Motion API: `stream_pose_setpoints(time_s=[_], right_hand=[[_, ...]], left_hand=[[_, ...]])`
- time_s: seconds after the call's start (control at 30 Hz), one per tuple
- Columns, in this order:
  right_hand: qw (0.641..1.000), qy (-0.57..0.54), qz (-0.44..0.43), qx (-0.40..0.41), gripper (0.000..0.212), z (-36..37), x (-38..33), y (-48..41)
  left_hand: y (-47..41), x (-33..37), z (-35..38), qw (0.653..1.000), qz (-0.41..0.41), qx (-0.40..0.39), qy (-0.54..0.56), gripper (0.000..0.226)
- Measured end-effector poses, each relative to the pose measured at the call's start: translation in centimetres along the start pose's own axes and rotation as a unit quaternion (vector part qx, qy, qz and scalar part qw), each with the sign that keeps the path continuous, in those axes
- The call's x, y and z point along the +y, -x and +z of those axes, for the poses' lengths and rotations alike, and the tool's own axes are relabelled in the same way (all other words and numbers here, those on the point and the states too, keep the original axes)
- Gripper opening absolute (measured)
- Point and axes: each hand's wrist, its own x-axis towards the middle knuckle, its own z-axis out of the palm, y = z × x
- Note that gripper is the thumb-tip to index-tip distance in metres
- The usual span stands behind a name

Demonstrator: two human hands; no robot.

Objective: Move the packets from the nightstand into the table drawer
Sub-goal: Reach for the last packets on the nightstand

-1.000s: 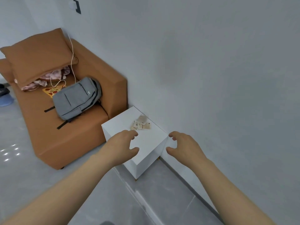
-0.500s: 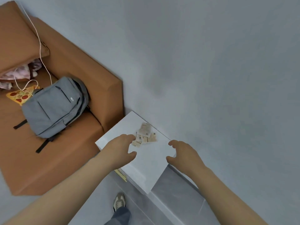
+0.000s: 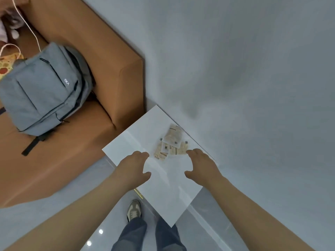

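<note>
A small pile of several beige, clear-wrapped packets (image 3: 171,142) lies on the white nightstand (image 3: 137,140), near its far edge by the wall. My left hand (image 3: 134,167) hovers just left of and below the pile, fingers curled apart and holding nothing. My right hand (image 3: 201,165) hovers to the right of the pile, its fingertips almost at the nearest packet, also empty with fingers spread. The table drawer is not in view.
A brown sofa (image 3: 116,57) stands directly left of the nightstand, with a grey backpack (image 3: 41,91) on its seat. A grey wall (image 3: 244,69) runs close behind the nightstand. My legs and one shoe (image 3: 134,210) stand on the grey tiled floor at the nightstand's front.
I have stepped closer and now look down on the nightstand from above. Both hands have moved forward over its top, closing in on either side of the packets.
</note>
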Motion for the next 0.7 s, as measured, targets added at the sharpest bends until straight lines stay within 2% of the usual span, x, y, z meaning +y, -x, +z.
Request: stream_pose_setpoints(time_s=[0.2, 0.5, 0.6, 0.7], right_hand=[[1.0, 0.023, -0.001, -0.008, 0.08, 5.6, 3.1, -8.8], [0.99, 0.081, -0.113, 0.009, 0.11, 10.1, 5.4, -18.6], [0.991, 0.066, -0.117, -0.003, 0.111, 11.0, 6.0, -20.4], [0.988, 0.091, -0.127, 0.024, 0.105, 11.5, 6.6, -21.3]], left_hand=[[-7.5, -1.9, 5.9, 1.0, -0.01, 0.014, 0.007, 0.065], [-16.9, -2.8, 13.6, 0.995, 0.029, 0.08, -0.049, 0.092], [-18.1, -2.9, 15.3, 0.995, 0.018, 0.08, -0.06, 0.1], [-18.9, -3.0, 16.3, 0.994, 0.009, 0.089, -0.063, 0.106]])
